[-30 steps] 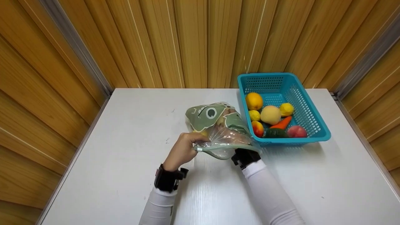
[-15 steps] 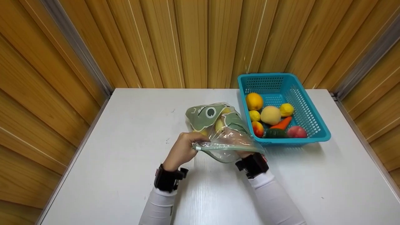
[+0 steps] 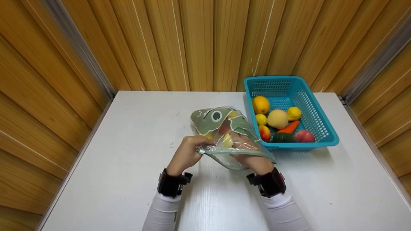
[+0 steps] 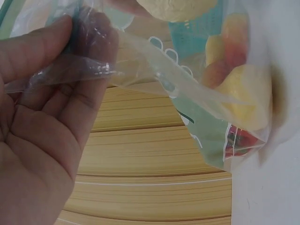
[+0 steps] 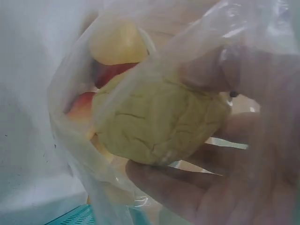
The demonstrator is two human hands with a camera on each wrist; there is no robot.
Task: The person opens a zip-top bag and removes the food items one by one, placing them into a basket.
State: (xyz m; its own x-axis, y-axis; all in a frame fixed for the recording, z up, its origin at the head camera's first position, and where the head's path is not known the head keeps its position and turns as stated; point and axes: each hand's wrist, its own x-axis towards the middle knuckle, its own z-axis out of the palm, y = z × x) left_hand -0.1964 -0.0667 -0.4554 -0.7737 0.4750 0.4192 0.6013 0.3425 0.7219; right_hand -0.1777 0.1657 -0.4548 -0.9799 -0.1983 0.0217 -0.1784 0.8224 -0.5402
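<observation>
A clear zip bag (image 3: 205,123) with a green cartoon animal print lies on the white table, its mouth facing me. My left hand (image 3: 188,155) pinches the left end of the bag's mouth near the white slider (image 3: 201,151). Inside the mouth, my right hand (image 3: 253,162) holds a pale yellow-green, creased round fruit (image 5: 154,122), fingers and thumb around it. In the left wrist view, yellow and red fruit (image 4: 241,103) shows deeper in the bag, with a red one (image 4: 241,142) at its far corner. Bag film partly veils the right hand.
A teal basket (image 3: 305,145) stands right of the bag, close to it. It holds an orange (image 3: 261,105), a carrot (image 3: 290,127), a peach-like fruit (image 3: 278,119), lemons (image 3: 293,113) and other produce. Wood-patterned walls (image 3: 199,45) surround the table (image 3: 135,138).
My right hand has drawn back toward me, down and right, bringing the round fruit nearer the bag's mouth. The left hand has kept its place and grip.
</observation>
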